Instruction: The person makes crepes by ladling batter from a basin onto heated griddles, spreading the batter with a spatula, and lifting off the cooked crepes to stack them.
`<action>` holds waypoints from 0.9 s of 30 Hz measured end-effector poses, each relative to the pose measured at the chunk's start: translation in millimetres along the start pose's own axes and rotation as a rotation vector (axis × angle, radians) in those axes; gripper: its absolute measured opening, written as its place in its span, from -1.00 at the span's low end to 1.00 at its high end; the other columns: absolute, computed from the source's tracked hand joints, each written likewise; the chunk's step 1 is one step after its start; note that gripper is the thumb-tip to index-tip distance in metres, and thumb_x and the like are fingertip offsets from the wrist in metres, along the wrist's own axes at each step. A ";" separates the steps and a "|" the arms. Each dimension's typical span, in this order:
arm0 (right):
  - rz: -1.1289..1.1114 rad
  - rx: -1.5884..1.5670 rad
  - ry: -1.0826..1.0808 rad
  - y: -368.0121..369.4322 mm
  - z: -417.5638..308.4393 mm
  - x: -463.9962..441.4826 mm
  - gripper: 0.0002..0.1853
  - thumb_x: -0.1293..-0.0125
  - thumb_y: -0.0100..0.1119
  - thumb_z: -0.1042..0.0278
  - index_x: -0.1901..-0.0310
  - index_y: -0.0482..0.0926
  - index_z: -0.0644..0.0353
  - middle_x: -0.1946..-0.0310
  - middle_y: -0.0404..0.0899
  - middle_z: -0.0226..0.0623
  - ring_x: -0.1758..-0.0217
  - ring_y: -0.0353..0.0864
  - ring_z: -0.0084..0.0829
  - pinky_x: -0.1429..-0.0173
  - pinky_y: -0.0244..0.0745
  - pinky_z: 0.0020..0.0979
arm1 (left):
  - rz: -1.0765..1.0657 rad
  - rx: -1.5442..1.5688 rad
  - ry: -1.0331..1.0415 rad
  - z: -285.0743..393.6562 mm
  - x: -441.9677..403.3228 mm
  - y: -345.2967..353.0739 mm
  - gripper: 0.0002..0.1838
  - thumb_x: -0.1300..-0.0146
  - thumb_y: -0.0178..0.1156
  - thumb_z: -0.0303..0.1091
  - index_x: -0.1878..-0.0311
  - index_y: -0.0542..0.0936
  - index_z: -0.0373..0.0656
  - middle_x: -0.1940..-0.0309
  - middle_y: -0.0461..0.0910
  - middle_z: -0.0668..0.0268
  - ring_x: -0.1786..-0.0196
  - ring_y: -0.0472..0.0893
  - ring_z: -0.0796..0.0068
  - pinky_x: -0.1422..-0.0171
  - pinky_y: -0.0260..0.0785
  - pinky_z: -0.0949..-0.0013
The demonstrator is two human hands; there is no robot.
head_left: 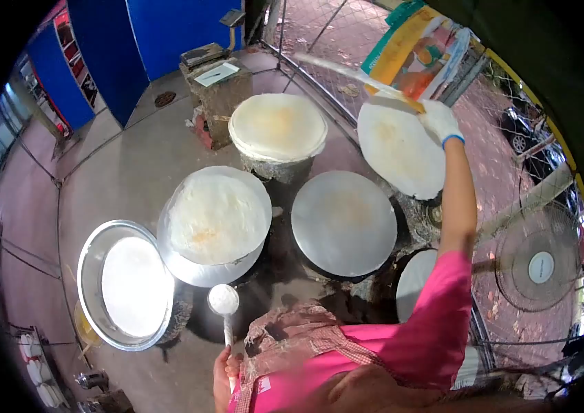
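Note:
My left hand (224,368), bare, is wrapped around the handle of a ladle (224,300) at the bottom. White, thick-looking liquid fills the ladle's bowl. At the upper right, my right hand (441,121) wears a white glove with a blue cuff and grips a long flat wooden stick (354,73). Just below that hand is a pale round sheet (402,151); whether the fingers touch it I cannot tell. A thin pancake-like sheet (219,215) covers most of the left round plate (204,274). The middle round plate (344,224) is bare grey with a brownish patch.
Left of the plates stands a metal basin (87,292) of white liquid. Behind them, a stack of pale round sheets (278,127) tops a dark drum (279,169). A fan (541,267) and wire fence line the right. A box-like stand (226,93) is farther back.

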State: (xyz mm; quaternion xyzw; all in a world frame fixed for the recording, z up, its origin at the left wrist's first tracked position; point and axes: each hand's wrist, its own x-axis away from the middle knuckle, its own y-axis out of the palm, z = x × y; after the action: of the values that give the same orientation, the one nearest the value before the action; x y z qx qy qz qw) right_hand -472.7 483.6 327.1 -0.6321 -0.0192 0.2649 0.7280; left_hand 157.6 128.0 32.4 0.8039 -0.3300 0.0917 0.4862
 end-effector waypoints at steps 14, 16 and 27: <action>-0.144 -0.903 0.194 67.8 -121.3 -215.2 -0.72 0.19 0.16 0.36 0.41 0.59 0.37 0.53 0.56 -0.04 0.41 0.59 -0.22 0.35 0.43 -0.25 | -0.138 0.294 0.216 -29.5 13.7 11.5 -0.57 -0.26 0.02 -0.10 0.65 0.18 -0.05 0.81 0.14 0.48 0.77 0.15 0.67 0.71 0.07 0.57; 0.001 -1.318 0.257 108.2 -97.2 -216.8 -0.84 0.19 0.17 0.42 0.53 0.55 0.33 0.62 0.50 -0.25 0.52 0.51 -0.32 0.47 0.35 -0.26 | -0.159 0.353 0.279 -34.0 9.6 17.4 -0.57 -0.27 0.01 -0.09 0.65 0.20 -0.06 0.81 0.14 0.48 0.77 0.15 0.66 0.71 0.08 0.56; -0.076 -1.339 1.178 468.8 -210.8 -140.1 -0.72 0.02 0.24 0.33 0.29 0.54 0.31 0.45 0.57 -0.16 0.45 0.59 -0.30 0.47 0.47 -0.23 | -0.165 0.189 0.548 -57.3 0.7 34.3 -0.70 -0.36 -0.09 -0.10 0.07 0.48 -0.08 0.67 0.22 0.48 0.69 0.19 0.72 0.66 0.06 0.62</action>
State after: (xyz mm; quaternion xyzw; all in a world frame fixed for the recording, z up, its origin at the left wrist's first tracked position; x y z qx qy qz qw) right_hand -686.0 262.7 -108.3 -0.9572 0.1866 -0.1940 0.1063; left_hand 146.8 165.4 86.7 0.8150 -0.1101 0.2959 0.4859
